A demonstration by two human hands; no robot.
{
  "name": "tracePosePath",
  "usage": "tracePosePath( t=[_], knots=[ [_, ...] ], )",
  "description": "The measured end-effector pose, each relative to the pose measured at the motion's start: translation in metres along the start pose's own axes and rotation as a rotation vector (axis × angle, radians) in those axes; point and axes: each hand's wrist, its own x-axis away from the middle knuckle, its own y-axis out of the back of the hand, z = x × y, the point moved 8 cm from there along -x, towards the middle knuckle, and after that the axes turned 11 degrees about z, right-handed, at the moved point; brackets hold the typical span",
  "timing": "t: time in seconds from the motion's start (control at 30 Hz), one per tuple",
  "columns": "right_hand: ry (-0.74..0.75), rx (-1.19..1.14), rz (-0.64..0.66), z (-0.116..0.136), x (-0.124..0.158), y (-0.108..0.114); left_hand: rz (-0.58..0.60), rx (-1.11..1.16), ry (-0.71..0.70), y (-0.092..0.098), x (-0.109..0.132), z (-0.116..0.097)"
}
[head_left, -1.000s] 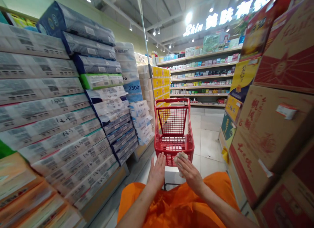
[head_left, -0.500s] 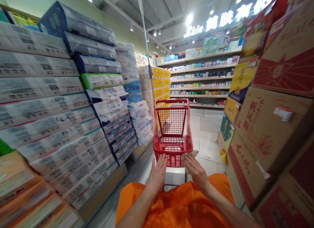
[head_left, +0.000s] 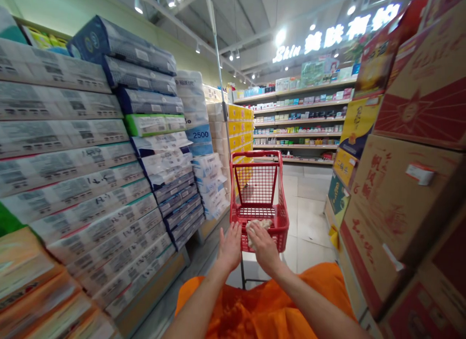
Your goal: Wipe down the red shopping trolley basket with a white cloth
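Note:
A small red shopping cart [head_left: 259,203] stands in the aisle just ahead of me, its mesh basket open on top. My left hand [head_left: 229,245] rests flat against the cart's near left corner, fingers stretched upward and apart. My right hand [head_left: 262,243] presses a crumpled pale cloth [head_left: 257,226] onto the cart's near rim, its fingers laid over the cloth. An orange garment [head_left: 269,310] covers my lap below both forearms.
Stacked packs of tissue and toilet paper [head_left: 109,174] wall the left side. Brown and red cardboard cartons [head_left: 407,183] tower on the right. Pale floor tiles [head_left: 309,217] run ahead to shelves of small goods [head_left: 302,120] under a lit sign.
My right hand with the cloth has slid left along the cart's near rim, from its right corner towards the middle. The left hand stays on the left corner. The view has shifted slightly.

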Motion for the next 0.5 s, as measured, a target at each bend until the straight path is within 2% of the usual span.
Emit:
tracePosePath(
  t=[0.07,0.1,0.23,0.3,0.37,0.5],
  knots=[
    [0.044,0.048,0.035,0.004,0.000,-0.007,-0.019,-0.016,-0.034,0.001,0.001,0.002],
    [0.038,0.078,0.039,-0.004,0.004,-0.004,-0.027,-0.021,-0.040,0.001,0.001,0.004],
    [-0.122,0.171,-0.010,-0.069,0.037,0.030,-0.036,-0.015,-0.021,0.000,0.000,0.010],
    [-0.203,0.187,-0.044,-0.089,0.047,0.041,-0.040,-0.003,-0.021,-0.001,-0.001,0.007],
    [-0.212,0.177,-0.058,-0.083,0.044,0.037,-0.039,0.003,-0.015,-0.002,0.000,0.002],
    [-0.057,0.116,-0.045,-0.036,0.022,0.010,-0.070,0.001,-0.060,0.000,-0.001,-0.005]
  ],
)
